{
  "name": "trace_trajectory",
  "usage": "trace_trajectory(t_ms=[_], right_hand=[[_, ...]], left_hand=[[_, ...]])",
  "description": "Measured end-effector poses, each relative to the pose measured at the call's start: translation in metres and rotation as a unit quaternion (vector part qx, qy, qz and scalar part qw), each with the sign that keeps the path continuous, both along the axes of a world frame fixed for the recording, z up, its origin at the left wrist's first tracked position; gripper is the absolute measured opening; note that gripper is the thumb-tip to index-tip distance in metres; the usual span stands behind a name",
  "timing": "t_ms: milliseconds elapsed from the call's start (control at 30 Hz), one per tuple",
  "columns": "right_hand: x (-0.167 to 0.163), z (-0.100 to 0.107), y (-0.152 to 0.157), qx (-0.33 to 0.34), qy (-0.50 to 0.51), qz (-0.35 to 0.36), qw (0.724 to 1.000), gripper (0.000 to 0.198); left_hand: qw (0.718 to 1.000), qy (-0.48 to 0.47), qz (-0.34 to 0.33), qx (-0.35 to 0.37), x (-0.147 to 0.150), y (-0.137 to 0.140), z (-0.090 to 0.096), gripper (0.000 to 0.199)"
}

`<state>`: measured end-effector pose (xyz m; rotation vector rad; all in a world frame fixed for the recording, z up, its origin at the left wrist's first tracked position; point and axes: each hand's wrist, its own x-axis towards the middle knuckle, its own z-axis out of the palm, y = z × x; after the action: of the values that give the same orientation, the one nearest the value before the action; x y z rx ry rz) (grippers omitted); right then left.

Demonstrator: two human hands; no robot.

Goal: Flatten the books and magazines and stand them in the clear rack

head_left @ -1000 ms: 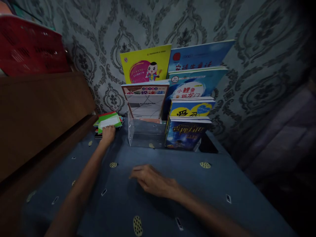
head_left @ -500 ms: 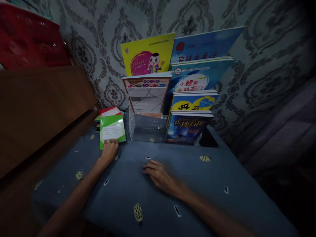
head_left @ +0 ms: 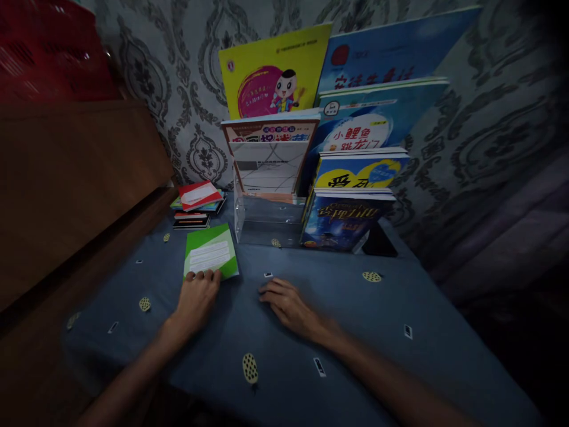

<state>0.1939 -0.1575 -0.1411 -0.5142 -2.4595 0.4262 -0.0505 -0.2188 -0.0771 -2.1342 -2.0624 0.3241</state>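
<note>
My left hand [head_left: 198, 298] is closed on the near edge of a thin green book [head_left: 210, 251] with a pale text panel, its thumb hidden underneath. Behind that book, a small stack of books with a red one [head_left: 200, 194] on top lies by the wall. My right hand [head_left: 288, 308] rests palm down on the blue tablecloth, holding nothing, its fingers loosely bent and slightly apart. Beyond both hands stands a clear acrylic book rack [head_left: 269, 232]. Its left side holds a yellow book [head_left: 262, 59] and a brown-edged one; on the right stand several blue books [head_left: 342, 220].
A wooden cabinet [head_left: 80, 190] borders the table's left side, with a red basket [head_left: 53, 56] on top. Near the rack's right foot lies a dark flat object [head_left: 380, 242]. Patterned wallpaper [head_left: 151, 89] covers the wall behind. The blue tablecloth [head_left: 311, 281] has a printed pattern.
My left hand has drawn the green book toward me, off the stack, uncovering the red book. My right hand stays almost where it was. The view has shifted slightly.
</note>
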Motion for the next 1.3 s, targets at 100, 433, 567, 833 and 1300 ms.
trace_trajectory(t_ms=[100, 433, 567, 833, 1300], right_hand=[[0.0, -0.003, 0.001, 0.005, 0.004, -0.002, 1.0, 0.031], [-0.001, -0.001, 0.003, -0.002, 0.013, 0.002, 1.0, 0.029], [0.0, -0.001, 0.004, -0.007, 0.026, 0.006, 1.0, 0.027], [0.001, 0.002, 0.003, -0.023, 0.023, -0.016, 0.999, 0.027], [0.0, -0.005, 0.005, -0.014, 0.044, -0.069, 0.997, 0.031]], left_hand=[[0.998, -0.067, 0.001, -0.021, -0.007, 0.008, 0.009, 0.028], [0.979, -0.117, 0.136, 0.1, -0.081, 0.114, -0.02, 0.05], [0.98, -0.13, 0.111, 0.105, -0.096, 0.121, -0.035, 0.049], [0.981, -0.148, 0.032, 0.12, -0.101, 0.098, -0.05, 0.05], [0.957, -0.229, -0.047, 0.174, -0.065, 0.049, -0.073, 0.05]])
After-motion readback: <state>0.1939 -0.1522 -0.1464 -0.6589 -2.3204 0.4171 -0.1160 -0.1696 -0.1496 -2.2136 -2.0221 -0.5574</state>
